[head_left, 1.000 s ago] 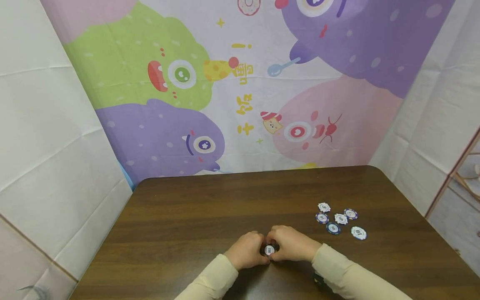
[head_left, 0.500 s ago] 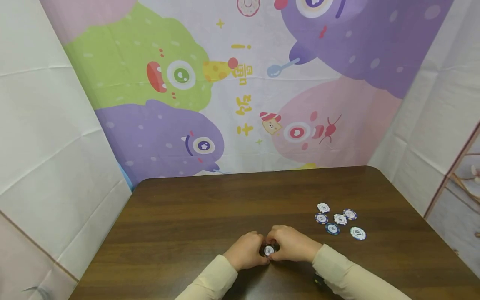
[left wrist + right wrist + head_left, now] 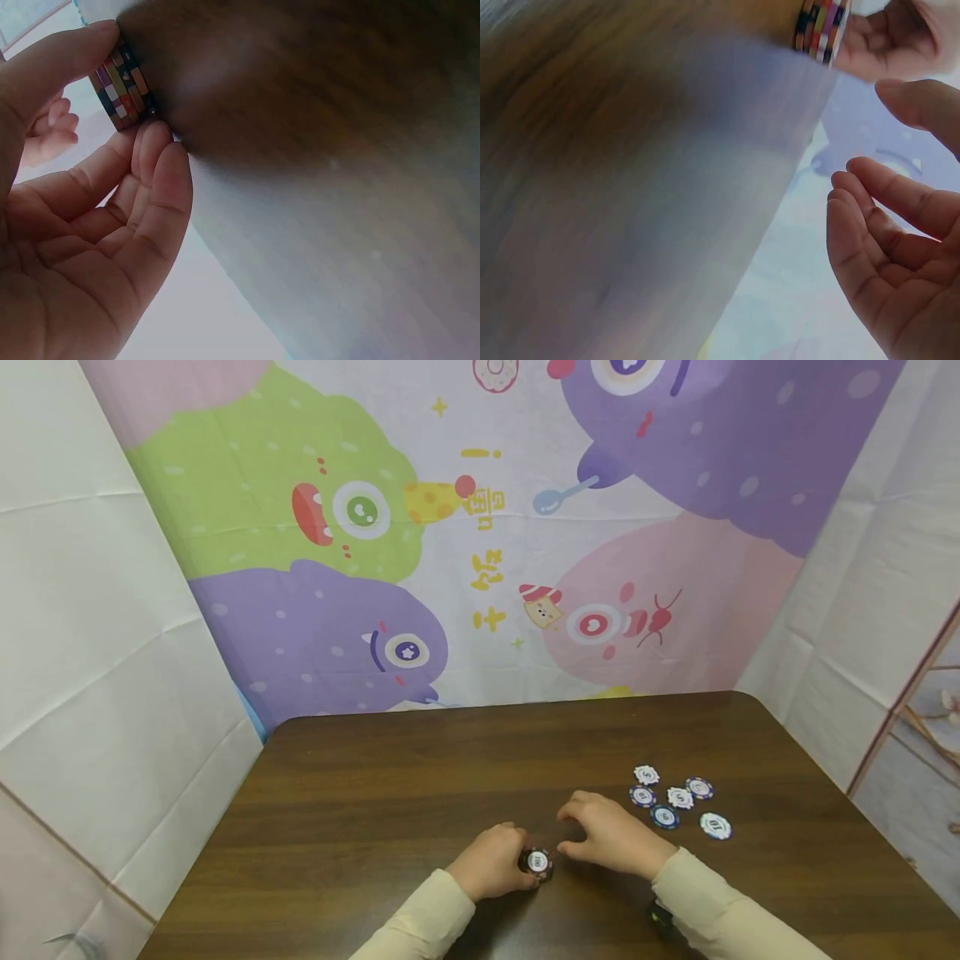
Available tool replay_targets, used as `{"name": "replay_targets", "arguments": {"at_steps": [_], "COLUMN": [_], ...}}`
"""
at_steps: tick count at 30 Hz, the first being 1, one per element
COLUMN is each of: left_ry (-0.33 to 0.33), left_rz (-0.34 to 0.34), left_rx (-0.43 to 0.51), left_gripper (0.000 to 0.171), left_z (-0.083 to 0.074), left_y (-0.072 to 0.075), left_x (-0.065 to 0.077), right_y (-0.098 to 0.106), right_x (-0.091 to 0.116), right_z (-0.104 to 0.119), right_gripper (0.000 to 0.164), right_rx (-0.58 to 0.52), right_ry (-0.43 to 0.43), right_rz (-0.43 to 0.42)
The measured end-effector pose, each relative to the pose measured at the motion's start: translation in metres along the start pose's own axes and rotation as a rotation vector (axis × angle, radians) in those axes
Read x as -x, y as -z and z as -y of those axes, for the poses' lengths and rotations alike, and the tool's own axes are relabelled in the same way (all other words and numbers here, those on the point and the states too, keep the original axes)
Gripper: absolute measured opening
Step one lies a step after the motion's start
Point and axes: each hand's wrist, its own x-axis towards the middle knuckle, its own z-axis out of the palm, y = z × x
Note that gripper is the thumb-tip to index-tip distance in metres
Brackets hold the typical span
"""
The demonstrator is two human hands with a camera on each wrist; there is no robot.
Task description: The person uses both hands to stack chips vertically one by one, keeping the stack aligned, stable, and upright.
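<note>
A short stack of poker chips (image 3: 537, 862) stands on the brown table, a 100 chip face up on top. My left hand (image 3: 490, 862) grips the stack from its left side. In the left wrist view its thumb and fingertips pinch opposite sides of the stack (image 3: 124, 88), whose edges show mixed colours. My right hand (image 3: 613, 835) is just right of the stack, thumb and fingers apart and holding nothing. A gap between the right hand (image 3: 900, 240) and the chips also shows in the right wrist view.
Several loose chips lie flat on the table at the right, including a white 5 chip (image 3: 647, 774), a blue-edged chip (image 3: 664, 817) and a white 10 chip (image 3: 716, 826). A cartoon-printed cloth (image 3: 495, 668) hangs behind the table's far edge.
The right hand has let go of the stack and moved a little right, its fingers spread apart. The left hand stays on the stack, and more of the top chip shows.
</note>
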Motion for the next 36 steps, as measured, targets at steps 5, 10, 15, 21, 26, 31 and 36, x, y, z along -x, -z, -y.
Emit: {"name": "replay_targets", "arguments": {"at_steps": [5, 10, 15, 21, 26, 31, 36], "left_ry": [-0.014, -0.012, -0.008, -0.006, 0.001, 0.0, 0.002], "left_rz": [-0.02, -0.02, -0.011, -0.013, -0.016, -0.023, -0.019], "left_rx": [-0.02, -0.016, -0.016, -0.018, -0.023, -0.033, -0.031], "left_gripper": [0.022, 0.021, 0.019, 0.019, 0.021, 0.021, 0.022], "left_z": [0.001, 0.0, 0.0, 0.0, 0.0, -0.001, 0.0], "left_y": [-0.002, -0.002, -0.002, -0.002, -0.002, -0.002, -0.002], "left_x": [-0.001, 0.0, 0.0, 0.0, 0.0, 0.0, 0.0], "right_y": [0.007, 0.014, 0.02, 0.024, 0.025, 0.027, 0.027], "right_x": [0.008, 0.016, 0.024, 0.035, 0.044, 0.051, 0.054], "right_z": [-0.012, -0.025, -0.039, -0.057, -0.073, -0.085, -0.094], "right_gripper": [0.036, 0.034, 0.032, 0.034, 0.035, 0.038, 0.039], "right_rx": [0.001, 0.032, 0.01, 0.025, 0.05, 0.043, 0.039], "right_ry": [-0.064, -0.105, -0.156, -0.208, -0.255, -0.302, -0.349], "right_rz": [-0.06, -0.129, -0.158, -0.216, -0.236, -0.221, -0.182]}}
